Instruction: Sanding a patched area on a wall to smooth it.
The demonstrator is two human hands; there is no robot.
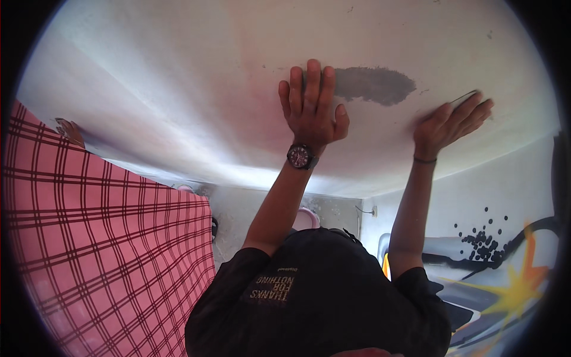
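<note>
My left hand, with a dark wristwatch, lies flat with spread fingers on a white plastered surface. Its fingertips touch the left end of a grey patch on that surface. To the right of the patch, my right hand presses a thin flat grey piece against the white surface; only the piece's edge shows past my fingertips. A thin dark band circles that wrist. My dark T-shirt fills the lower middle.
A red checked cloth covers the left side, with what looks like a hand or foot at its top edge. A wall painted with black dots and an orange star stands at lower right, with a wall socket beside it. A pink rounded object shows behind my left arm.
</note>
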